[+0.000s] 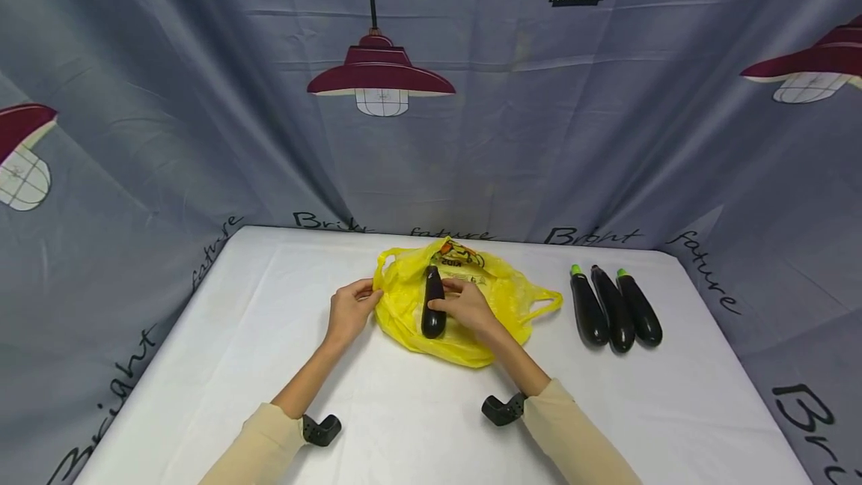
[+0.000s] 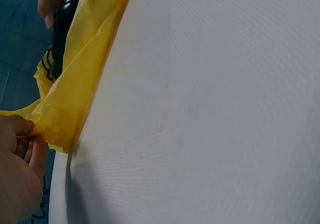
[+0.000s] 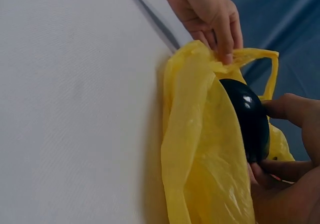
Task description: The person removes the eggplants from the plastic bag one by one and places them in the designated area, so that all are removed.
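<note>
A yellow plastic bag (image 1: 494,283) with loop handles lies on the white table. Its left edge is pinched between the thumb and fingers of my left hand (image 1: 352,311); the left wrist view shows this hand (image 2: 20,169) gripping the thin plastic. My right hand (image 1: 468,307) holds a dark eggplant (image 1: 433,305) by its side at the bag's mouth. Seen from the right wrist, the eggplant's glossy round end (image 3: 247,116) sits between thumb and fingers, partly behind the bag's wall. How much of it lies inside the bag is hard to tell.
Three more eggplants, among them a left one (image 1: 589,309) and a right one (image 1: 640,309), lie side by side right of the bag. A white cloth covers the table (image 1: 269,275). Behind it hangs a grey-blue curtain (image 1: 471,156) printed with lamps and lettering.
</note>
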Motion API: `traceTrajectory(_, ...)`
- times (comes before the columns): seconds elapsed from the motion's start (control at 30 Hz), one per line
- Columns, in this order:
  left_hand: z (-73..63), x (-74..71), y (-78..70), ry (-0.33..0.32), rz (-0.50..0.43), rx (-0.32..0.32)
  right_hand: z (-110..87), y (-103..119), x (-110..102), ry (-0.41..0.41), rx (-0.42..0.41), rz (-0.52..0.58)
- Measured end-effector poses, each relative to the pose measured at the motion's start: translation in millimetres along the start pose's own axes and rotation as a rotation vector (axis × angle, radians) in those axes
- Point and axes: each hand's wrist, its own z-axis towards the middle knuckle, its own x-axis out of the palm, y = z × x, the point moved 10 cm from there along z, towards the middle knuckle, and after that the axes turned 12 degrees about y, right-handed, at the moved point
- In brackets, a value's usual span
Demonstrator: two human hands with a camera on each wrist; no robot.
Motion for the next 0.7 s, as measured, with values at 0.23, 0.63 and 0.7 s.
traceTrajectory(0.23, -0.4, -0.5, 1.1, -0.001, 0.008, 0.011, -18.3, 0, -15, 0.012, -0.007, 0.036)
traceTrajectory(0.63, -1.8, -1.6, 3.5, -0.001, -0.006, 0.000, -60.0, 17, -102, -0.038, -0.070, 0.009)
traceTrajectory(0.7, -1.4, -1.1, 3.4, 0.001, -0.008, 0.000, -70.7, 17, -121, -0.053, -0.078, -0.004)
